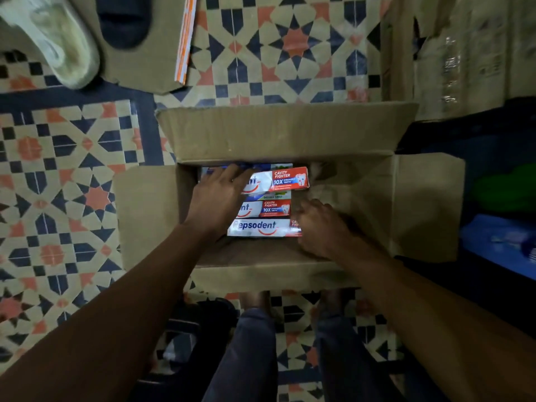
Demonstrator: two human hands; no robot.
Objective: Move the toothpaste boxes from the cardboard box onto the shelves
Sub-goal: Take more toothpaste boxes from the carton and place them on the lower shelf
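**Cardboard box on the floor, both hands down in the toothpaste**

Cardboard box [278,132] sits open on the patterned tile floor [72,158], all four flaps folded out, right in front of the person's legs [246,358] (dark trousers, seen from above). The toothpaste boxes [269,208] lie flat in the left part of it, long sides running left to right. The right part of the carton shows bare bottom.

Left hand [217,195] is laid over the left end of the red-and-white box [288,179] at the far side, fingers curled over its far edge and gripping it. That one sits a bit tilted on top of the others.

Right hand [322,227] is at the right end of the nearest box [261,227], the one with Pepsodent across it, fingers bent down and covering that end. It's blurry, so I can't tell if it has a grip or is only touching.

A greenish mint box [274,195] peeks out between the red ones. At the top left there's a flattened piece of cardboard [139,62] with a dark sandal [121,18] on it, and more cartons [452,53] stand at the top right.
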